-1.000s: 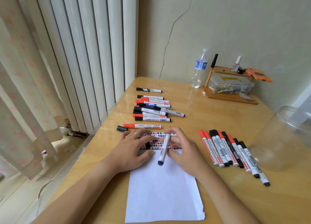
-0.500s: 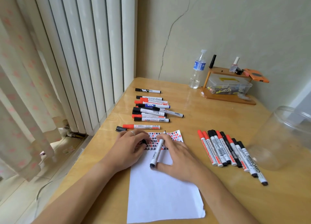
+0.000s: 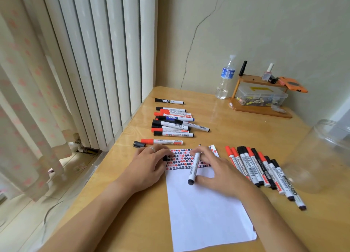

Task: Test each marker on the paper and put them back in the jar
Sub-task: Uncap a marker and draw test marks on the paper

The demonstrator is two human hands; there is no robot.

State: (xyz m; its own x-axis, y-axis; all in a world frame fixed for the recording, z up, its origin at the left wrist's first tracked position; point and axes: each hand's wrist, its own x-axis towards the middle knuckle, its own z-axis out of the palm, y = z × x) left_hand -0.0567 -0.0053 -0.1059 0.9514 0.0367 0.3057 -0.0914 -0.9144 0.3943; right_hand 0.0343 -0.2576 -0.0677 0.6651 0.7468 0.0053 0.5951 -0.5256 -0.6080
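A whiteboard marker [image 3: 194, 166] is pinched in the right hand [image 3: 217, 173] over marked paper [image 3: 204, 210].
A black cap [image 3: 165, 158] is gripped by the left hand [image 3: 149, 166]; the jar [image 3: 320, 157] is seen alongside.

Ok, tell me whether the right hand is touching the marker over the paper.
Touching. The head view shows the right hand pinching the marker near its upper end, its barrel slanting down over the paper.

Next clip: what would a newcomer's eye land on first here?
The right hand holding a marker over the paper, whose top edge is packed with red and black test marks. Then two groups of markers: one row right of the paper, another lying behind it by the blinds.
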